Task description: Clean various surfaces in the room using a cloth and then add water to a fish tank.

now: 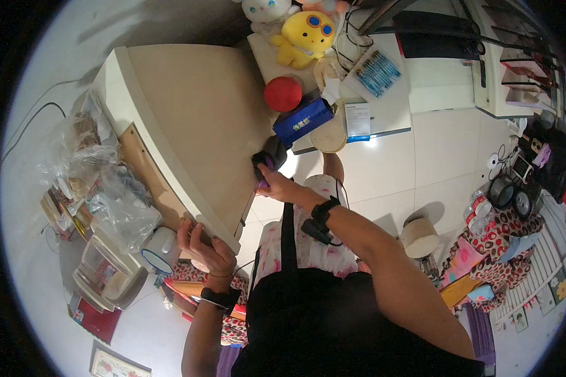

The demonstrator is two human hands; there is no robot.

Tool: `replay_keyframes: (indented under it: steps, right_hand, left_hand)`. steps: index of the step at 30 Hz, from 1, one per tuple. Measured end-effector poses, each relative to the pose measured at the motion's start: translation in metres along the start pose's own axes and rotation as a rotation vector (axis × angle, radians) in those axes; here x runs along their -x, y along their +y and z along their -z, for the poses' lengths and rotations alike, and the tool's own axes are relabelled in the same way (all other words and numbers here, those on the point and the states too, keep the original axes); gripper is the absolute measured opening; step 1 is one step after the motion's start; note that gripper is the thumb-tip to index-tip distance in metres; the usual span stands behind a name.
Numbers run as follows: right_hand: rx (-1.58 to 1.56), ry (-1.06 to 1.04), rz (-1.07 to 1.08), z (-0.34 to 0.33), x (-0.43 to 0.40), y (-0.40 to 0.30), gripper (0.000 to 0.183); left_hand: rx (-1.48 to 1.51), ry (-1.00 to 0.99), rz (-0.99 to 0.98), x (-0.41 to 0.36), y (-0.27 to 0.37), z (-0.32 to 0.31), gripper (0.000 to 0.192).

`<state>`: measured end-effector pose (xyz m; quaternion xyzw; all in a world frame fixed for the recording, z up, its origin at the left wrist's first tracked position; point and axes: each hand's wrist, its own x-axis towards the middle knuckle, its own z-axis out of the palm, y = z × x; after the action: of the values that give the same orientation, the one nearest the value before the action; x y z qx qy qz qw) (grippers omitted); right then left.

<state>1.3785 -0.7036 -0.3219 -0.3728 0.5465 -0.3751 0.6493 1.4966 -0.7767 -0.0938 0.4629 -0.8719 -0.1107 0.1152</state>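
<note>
My right hand [278, 185] grips a black and purple handheld object [271, 155] at the right edge of a cream cabinet top [184, 108]. Its exact kind is hard to tell, as my fingers cover part of it. My left hand [210, 247] has its bent fingers against the cabinet's pale front edge [170, 155], near the corner closest to me. Just beyond the handheld object lie a blue box [303, 121] bearing writing and a round red object [283, 94].
A yellow plush toy [306, 37] and a clear case of blue pens [376, 73] are on the white side table [391, 115]. Plastic bags [122, 202], a round mirror [157, 262] and a clear-lidded bin [106, 273] crowd the left. A stool [420, 237] stands right.
</note>
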Motion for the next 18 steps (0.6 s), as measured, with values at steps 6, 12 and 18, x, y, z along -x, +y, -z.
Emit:
replay_keyframes:
  steps: [6,12,18]
  right_hand:
    - [0.082,0.164,0.229,-0.009,0.012,-0.017,0.078]
    - [0.089,0.003,0.036,0.007,0.002,-0.009,0.078]
    - [0.075,-0.031,0.019,0.006,-0.004,0.003,0.075]
  left_hand:
    - [-0.004,0.008,0.021,0.002,-0.002,0.002,0.035]
    - [0.01,0.024,0.02,0.002,-0.001,0.001,0.036]
    - [0.006,0.004,0.02,0.001,0.001,0.002,0.035]
